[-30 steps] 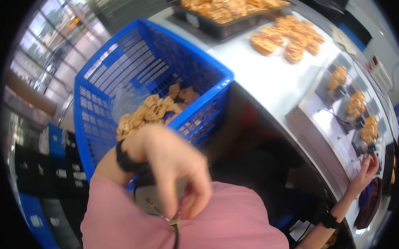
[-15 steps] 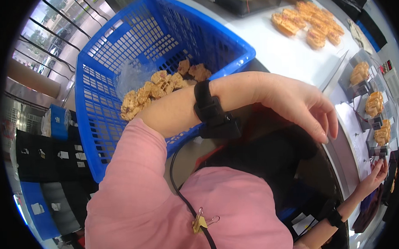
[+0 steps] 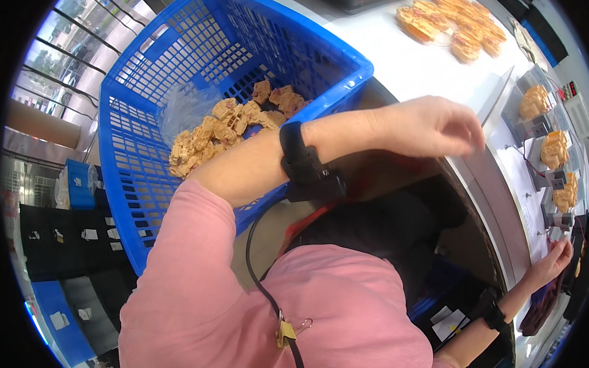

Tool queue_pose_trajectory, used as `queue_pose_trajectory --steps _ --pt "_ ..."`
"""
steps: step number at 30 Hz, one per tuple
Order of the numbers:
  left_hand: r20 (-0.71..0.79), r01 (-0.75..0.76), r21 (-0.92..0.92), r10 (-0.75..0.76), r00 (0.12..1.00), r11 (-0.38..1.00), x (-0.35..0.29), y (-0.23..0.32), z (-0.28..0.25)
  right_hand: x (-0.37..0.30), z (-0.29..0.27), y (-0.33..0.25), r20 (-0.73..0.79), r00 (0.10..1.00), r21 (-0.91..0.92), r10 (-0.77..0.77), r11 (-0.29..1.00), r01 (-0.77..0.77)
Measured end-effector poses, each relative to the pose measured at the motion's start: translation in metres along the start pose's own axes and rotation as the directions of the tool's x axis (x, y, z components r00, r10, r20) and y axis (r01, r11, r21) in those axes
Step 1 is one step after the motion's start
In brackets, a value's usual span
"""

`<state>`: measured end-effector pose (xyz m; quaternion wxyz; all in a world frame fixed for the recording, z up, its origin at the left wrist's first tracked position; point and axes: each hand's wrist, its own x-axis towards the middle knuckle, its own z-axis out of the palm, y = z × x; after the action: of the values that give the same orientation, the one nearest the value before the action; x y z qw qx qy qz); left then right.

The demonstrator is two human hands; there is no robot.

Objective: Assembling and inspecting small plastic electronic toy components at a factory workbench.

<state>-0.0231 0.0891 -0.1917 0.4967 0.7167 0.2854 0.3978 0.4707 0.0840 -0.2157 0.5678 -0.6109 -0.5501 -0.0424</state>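
Observation:
My left hand (image 3: 432, 128) hangs over the near edge of the white table, wrist bent, with nothing visible in it. Its fingers droop loosely and are partly smeared by motion. Below its forearm, a blue slatted crate (image 3: 343, 88) holds a heap of tan moulded parts (image 3: 215, 131) and a clear plastic bag (image 3: 183, 110). At the far right, my right hand (image 3: 555, 260) is raised just below a row of small fixtures, its fingertips slightly apart and apparently empty. The nearest fixture bears an orange-tan moulded part (image 3: 565, 193); two more parts (image 3: 554, 150) (image 3: 534, 102) sit farther along.
More orange-tan parts (image 3: 454, 23) lie in a cluster on the white table (image 3: 394, 57). A grey box with a red display (image 3: 572, 100) stands behind the fixtures. Black and blue bins (image 3: 63, 237) line the left side. A black cable (image 3: 262, 282) runs down my front, clipped there.
My left hand has lifted away from the fixture panel's edge toward the table. My right hand has dropped slightly from the nearest fixture. The view has shifted a little.

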Motion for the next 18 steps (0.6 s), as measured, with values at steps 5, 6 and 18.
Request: queue_pose_trajectory --steps 5,6,18 --pt "-0.256 -0.091 -0.015 0.085 0.963 0.996 0.014 -0.018 -0.016 -0.019 0.002 -0.053 -0.077 0.991 0.233 -0.114 0.964 0.129" --pt "-0.306 -0.081 0.003 0.078 0.949 0.997 0.014 -0.016 -0.017 -0.032 0.005 -0.085 0.040 0.958 0.235 -0.283 0.935 0.266" --pt "-0.378 -0.057 -0.088 0.020 0.926 0.994 0.013 -0.027 -0.023 -0.196 0.140 -0.341 0.294 -0.167 0.937 -0.941 0.318 -0.147"
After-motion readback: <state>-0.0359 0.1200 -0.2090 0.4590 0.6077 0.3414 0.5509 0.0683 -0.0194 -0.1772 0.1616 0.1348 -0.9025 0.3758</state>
